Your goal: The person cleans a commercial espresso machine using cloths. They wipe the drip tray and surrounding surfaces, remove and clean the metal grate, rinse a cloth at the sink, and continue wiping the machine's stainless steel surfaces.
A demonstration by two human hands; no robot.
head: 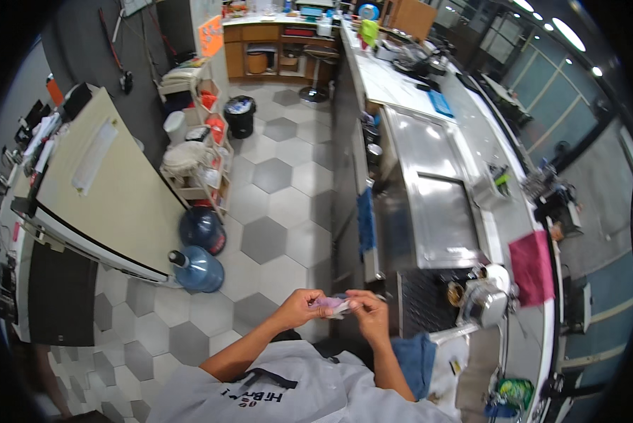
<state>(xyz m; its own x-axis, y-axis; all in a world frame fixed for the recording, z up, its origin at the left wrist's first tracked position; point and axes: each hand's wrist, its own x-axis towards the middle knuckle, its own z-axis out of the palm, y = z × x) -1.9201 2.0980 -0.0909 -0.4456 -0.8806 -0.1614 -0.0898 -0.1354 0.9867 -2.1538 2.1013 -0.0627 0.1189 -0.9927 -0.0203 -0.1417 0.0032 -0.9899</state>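
My left hand [297,310] pinches one end of a small, thin, crumpled purple-and-white piece [324,303] in front of my body. The fingertips of my right hand [371,316] grip its other end, on the white part. Cloth or plastic film, I cannot tell which. Both hands are held up close together, over the tiled floor and beside the steel counter. Below my right forearm a blue cloth [416,362] hangs by the sink edge.
To the right, a glass-and-metal appliance [483,304] stands by a black ribbed mat [425,301], beyond which lies a steel worktop [446,217]. A pink cloth [531,268] drapes nearby. Water bottles [200,269] and a shelf cart [192,158] stand left; a black bin [240,119] is farther off.
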